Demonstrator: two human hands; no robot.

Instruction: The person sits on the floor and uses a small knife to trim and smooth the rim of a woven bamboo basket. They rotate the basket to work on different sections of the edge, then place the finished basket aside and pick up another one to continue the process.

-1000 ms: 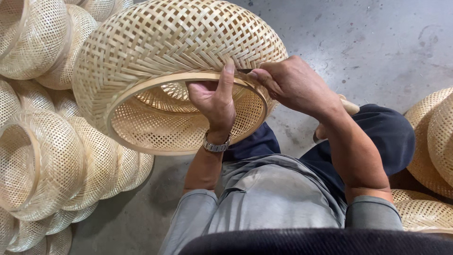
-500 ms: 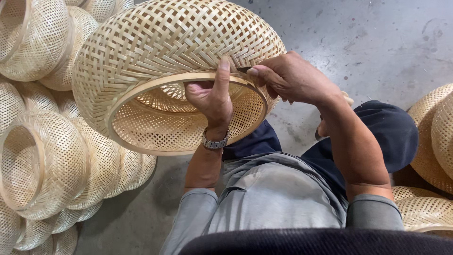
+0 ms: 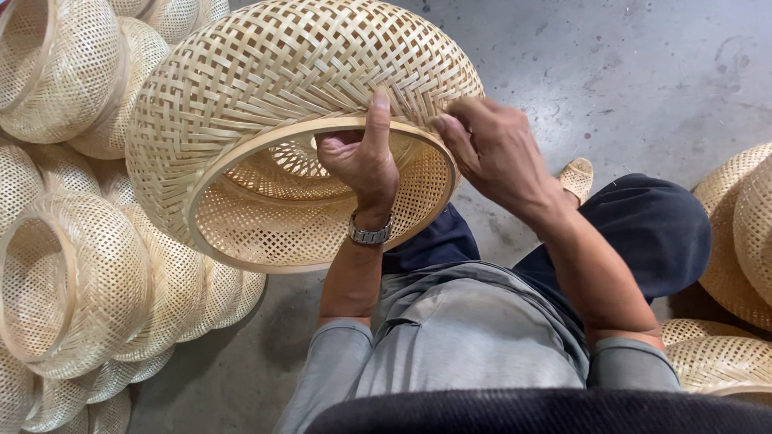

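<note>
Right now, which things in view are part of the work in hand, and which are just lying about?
In hand:
- large woven bamboo shade
- left hand, gripping its rim
- right hand, at the rim's weave

Lying about:
- nested shades on the left
- shades on the right
- slipper

Stacked baskets crowd the left; bare concrete floor lies open upper right.

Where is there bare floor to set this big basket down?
Bare grey floor lies upper right, between the held woven basket and the baskets at the right edge. A narrow strip runs by the left elbow. The left side is crowded with nested baskets.
</note>
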